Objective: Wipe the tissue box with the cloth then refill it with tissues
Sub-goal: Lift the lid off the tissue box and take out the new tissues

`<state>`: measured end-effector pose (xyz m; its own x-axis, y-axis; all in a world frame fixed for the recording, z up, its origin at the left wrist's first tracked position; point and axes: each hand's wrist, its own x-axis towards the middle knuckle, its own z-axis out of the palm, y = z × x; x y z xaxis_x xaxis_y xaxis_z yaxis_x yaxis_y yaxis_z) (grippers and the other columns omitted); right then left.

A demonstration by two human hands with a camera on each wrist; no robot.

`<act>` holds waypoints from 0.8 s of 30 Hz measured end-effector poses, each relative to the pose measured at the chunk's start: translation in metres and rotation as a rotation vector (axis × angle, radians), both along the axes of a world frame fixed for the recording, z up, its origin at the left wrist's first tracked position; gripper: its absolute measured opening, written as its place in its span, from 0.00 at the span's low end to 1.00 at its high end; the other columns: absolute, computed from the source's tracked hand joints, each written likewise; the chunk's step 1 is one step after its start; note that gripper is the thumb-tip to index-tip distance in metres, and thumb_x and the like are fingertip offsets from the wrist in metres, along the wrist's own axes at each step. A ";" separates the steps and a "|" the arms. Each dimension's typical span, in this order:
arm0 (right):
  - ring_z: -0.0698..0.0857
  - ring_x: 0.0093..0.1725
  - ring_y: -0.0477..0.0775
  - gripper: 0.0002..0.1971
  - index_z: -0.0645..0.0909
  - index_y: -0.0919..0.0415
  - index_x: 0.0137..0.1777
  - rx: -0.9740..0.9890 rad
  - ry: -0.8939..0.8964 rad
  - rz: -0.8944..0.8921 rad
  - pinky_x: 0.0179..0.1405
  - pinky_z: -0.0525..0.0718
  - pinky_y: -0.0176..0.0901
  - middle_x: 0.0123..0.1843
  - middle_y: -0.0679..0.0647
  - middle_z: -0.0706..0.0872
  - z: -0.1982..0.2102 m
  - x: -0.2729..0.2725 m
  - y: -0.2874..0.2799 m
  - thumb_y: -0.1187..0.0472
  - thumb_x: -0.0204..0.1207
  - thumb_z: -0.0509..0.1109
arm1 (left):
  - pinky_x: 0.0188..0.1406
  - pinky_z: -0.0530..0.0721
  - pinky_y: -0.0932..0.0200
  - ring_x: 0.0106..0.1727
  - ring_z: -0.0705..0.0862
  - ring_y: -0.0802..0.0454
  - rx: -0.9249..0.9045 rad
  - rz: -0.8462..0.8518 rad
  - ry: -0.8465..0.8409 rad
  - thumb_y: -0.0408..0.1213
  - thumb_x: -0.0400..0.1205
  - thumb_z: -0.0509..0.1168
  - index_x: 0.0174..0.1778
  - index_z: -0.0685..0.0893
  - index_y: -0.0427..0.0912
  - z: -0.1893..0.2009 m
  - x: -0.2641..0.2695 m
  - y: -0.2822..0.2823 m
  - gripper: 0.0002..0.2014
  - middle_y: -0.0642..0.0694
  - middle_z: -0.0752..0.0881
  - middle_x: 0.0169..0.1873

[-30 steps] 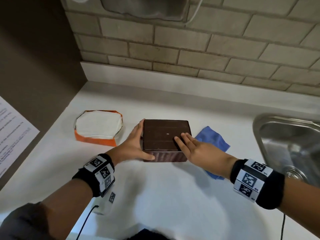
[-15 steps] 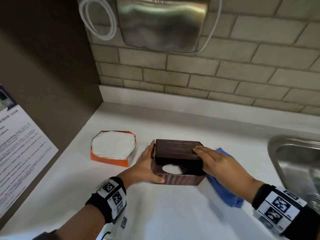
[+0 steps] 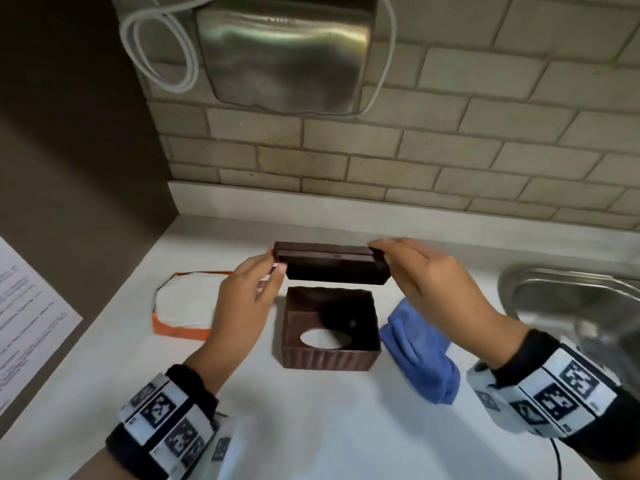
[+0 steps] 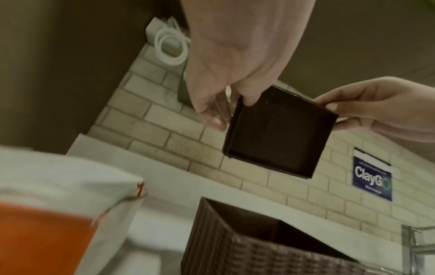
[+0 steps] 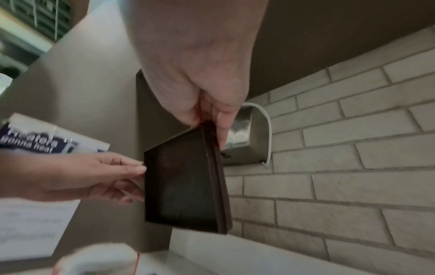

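Observation:
The dark brown tissue box [image 3: 327,355] stands on the white counter with its open side up; an oval slot shows in its floor. Both hands hold its flat brown panel [image 3: 332,268] level above it. My left hand [image 3: 275,263] pinches the panel's left edge and my right hand [image 3: 381,252] pinches its right edge. The left wrist view shows the panel's [image 4: 277,134] hollow underside over the ribbed box [image 4: 235,247]. The blue cloth [image 3: 419,355] lies crumpled right of the box. An orange pack of white tissues [image 3: 183,303] lies left of it, partly behind my left hand.
A steel sink [image 3: 571,299] is sunk into the counter at the right. A metal hand dryer [image 3: 287,53] with a looped white cable [image 3: 162,46] hangs on the brick wall behind. A printed notice [image 3: 27,317] is on the dark wall at the left.
Both hands have lifted the flat panel off the box, whose inside now shows. The head view has tilted up toward the wall.

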<state>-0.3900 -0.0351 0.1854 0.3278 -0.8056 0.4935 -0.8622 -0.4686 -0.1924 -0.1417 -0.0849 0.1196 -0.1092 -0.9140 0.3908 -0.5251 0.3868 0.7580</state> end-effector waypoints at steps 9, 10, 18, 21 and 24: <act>0.83 0.57 0.34 0.14 0.83 0.49 0.63 0.429 -0.434 -0.085 0.54 0.76 0.22 0.53 0.37 0.88 -0.030 0.000 0.045 0.62 0.83 0.64 | 0.29 0.65 0.61 0.26 0.72 0.53 0.172 -0.186 -0.197 0.60 0.75 0.56 0.26 0.75 0.36 -0.020 0.026 0.053 0.28 0.48 0.72 0.21; 0.83 0.55 0.33 0.14 0.82 0.48 0.65 0.498 -0.450 -0.110 0.52 0.76 0.20 0.51 0.35 0.87 -0.043 0.001 0.054 0.59 0.82 0.64 | 0.30 0.68 0.61 0.25 0.74 0.54 0.233 -0.200 -0.259 0.62 0.73 0.53 0.25 0.74 0.36 -0.032 0.030 0.057 0.29 0.47 0.72 0.20; 0.88 0.33 0.41 0.25 0.67 0.41 0.77 1.017 -0.455 -0.284 0.43 0.85 0.29 0.31 0.49 0.86 -0.128 0.001 0.110 0.52 0.80 0.67 | 0.30 0.72 0.76 0.21 0.81 0.68 0.559 -0.301 -0.450 0.41 0.83 0.66 0.29 0.78 0.43 -0.092 0.028 0.078 0.16 0.62 0.78 0.12; 0.82 0.27 0.34 0.20 0.72 0.44 0.72 0.911 -0.250 -0.293 0.36 0.78 0.20 0.22 0.41 0.81 -0.149 0.001 0.107 0.52 0.81 0.66 | 0.34 0.78 0.72 0.28 0.87 0.62 0.603 -0.314 -0.445 0.45 0.81 0.61 0.29 0.81 0.39 -0.101 0.021 0.079 0.18 0.54 0.81 0.16; 0.63 0.12 0.34 0.28 0.75 0.43 0.54 0.769 0.011 -0.237 0.21 0.62 0.17 0.10 0.40 0.55 -0.165 -0.002 0.100 0.49 0.57 0.85 | 0.42 0.86 0.63 0.35 0.92 0.49 0.635 -0.279 -0.390 0.42 0.81 0.63 0.32 0.86 0.31 -0.106 0.017 0.077 0.18 0.50 0.81 0.19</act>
<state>-0.3921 0.0651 0.0205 0.1074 -0.9673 -0.2298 -0.9259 -0.0131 -0.3775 -0.1245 -0.0078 0.0137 -0.3886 -0.8680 -0.3090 -0.7452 0.0989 0.6595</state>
